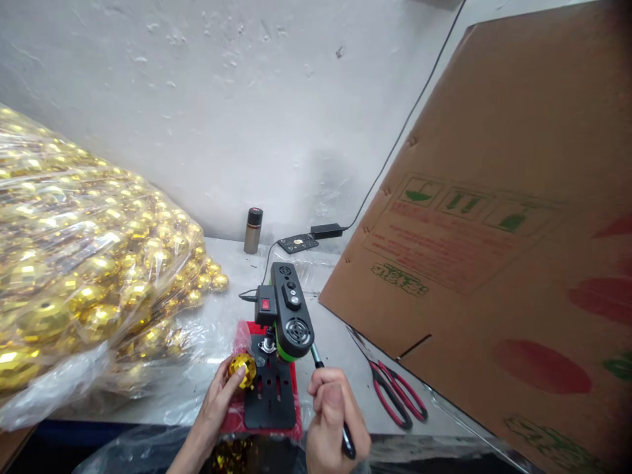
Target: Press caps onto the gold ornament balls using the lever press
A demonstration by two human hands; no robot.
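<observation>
My left hand (220, 393) pinches a gold faceted ball (243, 370) at the left side of a small black tabletop machine. The machine (291, 309) has round vents, a small control panel and a side box with a red switch (265, 303). Its slotted black base plate (269, 401) rests on red material. On the right, my right hand (336, 418) is wrapped round a lever handle (348, 442), a metal rod with a black grip that runs up to the machine's side. The hand covers much of that grip.
Clear plastic holding many gold balls (99, 263) fills the left. Red-handled scissors (395, 392) lie beside a big cardboard box (469, 217) on the right. Near the wall stand a dark-capped bottle (253, 232), a black patterned pad (297, 243) and a power adapter (326, 231) with its cord.
</observation>
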